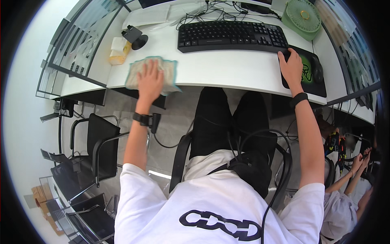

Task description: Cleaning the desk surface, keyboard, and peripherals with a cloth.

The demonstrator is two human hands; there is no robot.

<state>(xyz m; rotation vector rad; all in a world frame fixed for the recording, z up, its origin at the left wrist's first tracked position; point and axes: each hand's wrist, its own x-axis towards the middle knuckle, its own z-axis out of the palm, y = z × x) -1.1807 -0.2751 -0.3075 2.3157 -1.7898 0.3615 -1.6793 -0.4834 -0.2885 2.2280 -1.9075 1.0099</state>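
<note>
My left hand lies palm down on a beige cloth with a teal border, fingers slightly spread. One corner of the cloth hangs over the front edge of the white desk. My right hand rests at the left side of a black mouse pad with a green emblem. Its thumb and fingertips are apart, by the lower right corner of a black keyboard; whether they press on it is hard to tell. A black mouse sits on the pad, right of this hand.
Behind the cloth are a tissue pack and a small black stand. Tangled cables lie behind the keyboard, and a green fan stands back right. Glass partitions flank the desk. A cable runs from my left wrist. Another person's hands show at right.
</note>
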